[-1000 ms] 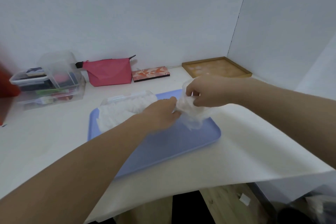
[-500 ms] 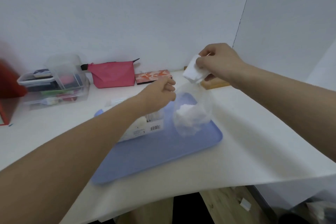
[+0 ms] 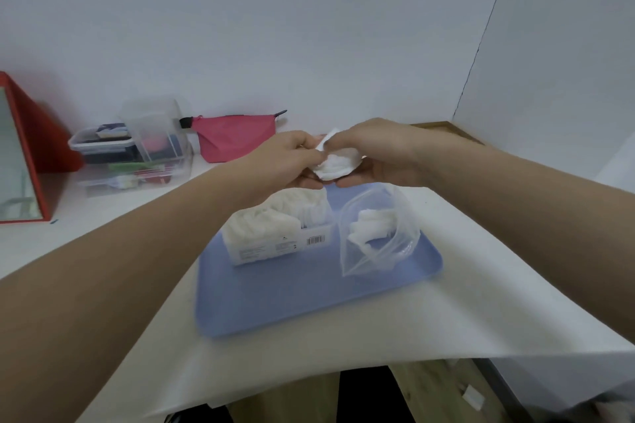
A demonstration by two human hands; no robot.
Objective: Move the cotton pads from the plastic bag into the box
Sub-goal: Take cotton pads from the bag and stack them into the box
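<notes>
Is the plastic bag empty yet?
No. The plastic bag lies on the blue tray, mouth open, with white cotton pads visible through its clear wall.

- I see a white table (image 3: 446, 312) carrying everything.
- A blue tray (image 3: 309, 299) lies directly on it, near the front edge.
- Behind the tray, to its left, stand clear storage containers (image 3: 137, 154).
- Directly behind the tray lies a pink pouch (image 3: 233, 137).
- Behind the tray, to its right, I see a wooden tray (image 3: 450, 130).
- Far left of the tray stands a red-framed mirror (image 3: 20, 154).
</notes>
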